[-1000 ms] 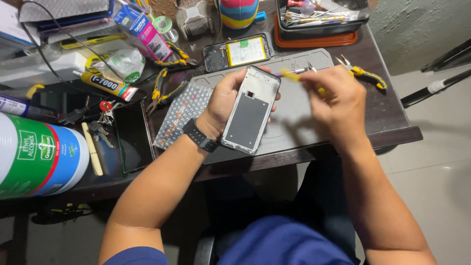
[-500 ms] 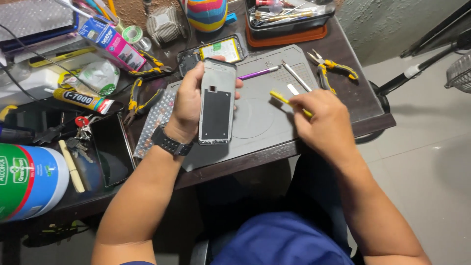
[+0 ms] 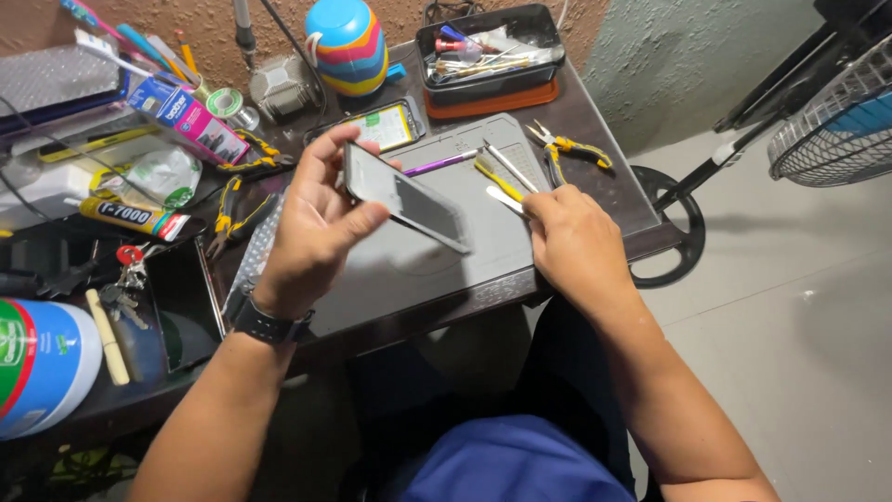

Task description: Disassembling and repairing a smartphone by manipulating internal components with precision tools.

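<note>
Scanning from the left, I see a glue tube (image 3: pixel 130 217) and yellow-handled cutters (image 3: pixel 226 209) on the cluttered side of the desk (image 3: pixel 595 121), well apart from the work. My left hand (image 3: pixel 311 232) is closed on the phone (image 3: pixel 406 197), thumb on one long edge and fingers wrapped behind, holding it tilted above the grey mat (image 3: pixel 465 251) rather than resting on it. I judge it light and stiff, but thin, glassy and slippery, so a hold by the side edges suits it better than pressing the flat faces. Further right, my right hand (image 3: pixel 571 244) is curled with its fingertips down on the mat beside a yellow pry tool (image 3: pixel 497 177); whether it pinches the pale tool (image 3: pixel 506 200) at its fingertips I cannot tell. Motion blur smears the phone, so I cannot say which face is up. The tray (image 3: pixel 492 70) holds small tools too tangled to sort out.
</note>
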